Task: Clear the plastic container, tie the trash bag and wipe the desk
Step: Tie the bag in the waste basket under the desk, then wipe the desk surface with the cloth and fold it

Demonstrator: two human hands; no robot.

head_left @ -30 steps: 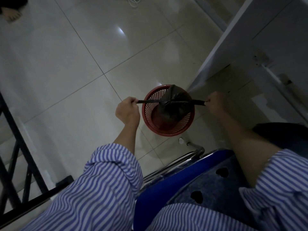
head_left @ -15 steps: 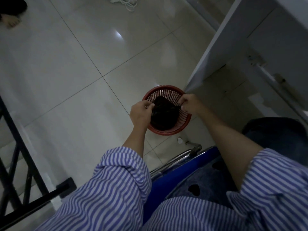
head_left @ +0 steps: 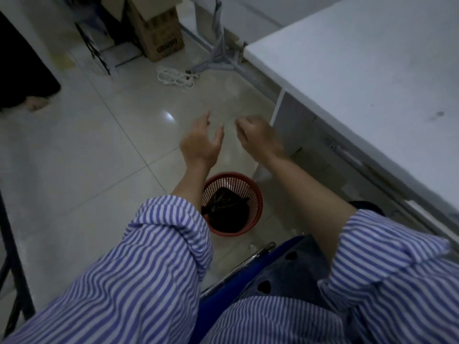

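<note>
while hands (head_left: 202, 142) hover empty, tied trash bag (head_left: 227, 209) lies in basket (head_left: 258, 194).

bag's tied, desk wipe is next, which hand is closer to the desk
Right hand, probably. It hangs empty beside the desk; the left hand, also empty, is farther out over the floor.

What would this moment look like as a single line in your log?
left hand: open, empty | right hand: loosely curled, empty | trash bag: gathered, in red basket | desk: unwiped

The trash bag (head_left: 224, 212) sits in the basket (head_left: 257, 194) on the floor, left of the desk (head_left: 372, 70).
</note>
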